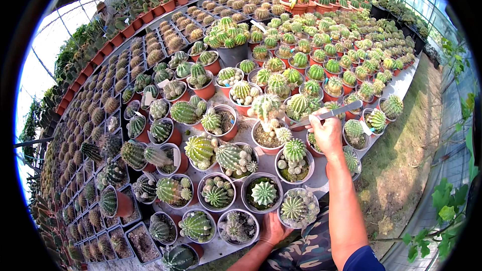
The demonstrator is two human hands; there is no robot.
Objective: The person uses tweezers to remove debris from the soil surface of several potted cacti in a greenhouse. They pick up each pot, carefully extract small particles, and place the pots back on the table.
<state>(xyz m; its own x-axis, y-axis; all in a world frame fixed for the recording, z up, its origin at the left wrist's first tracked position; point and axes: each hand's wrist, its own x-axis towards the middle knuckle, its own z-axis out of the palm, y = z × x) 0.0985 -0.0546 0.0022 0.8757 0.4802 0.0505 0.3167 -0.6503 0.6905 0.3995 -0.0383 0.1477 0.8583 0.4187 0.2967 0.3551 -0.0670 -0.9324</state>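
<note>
My right hand (326, 130) is closed around a flat metal tool with a pointed end (340, 108), perhaps a knife or a long tweezer. Its tip points left, beside a small round offset at the rim of a pot (268, 145) holding a tall, pale-stemmed cactus (266, 107). Whether the tip touches the offset I cannot tell. Low in the view, my left hand (274, 229) is at the bench edge, partly hidden below potted cacti; its fingers are out of sight. Near it stand a pot with a star-shaped cactus (264, 193) and one with clustered offsets (298, 208).
Potted cacti crowd the bench (320, 180). Seedling trays (144, 241) fill the left side, with a tilted pot (123, 203) on them. A large black pot (232, 55) stands farther back. A person (106, 14) is at the far left. Leafy branches (444, 203) reach in at right.
</note>
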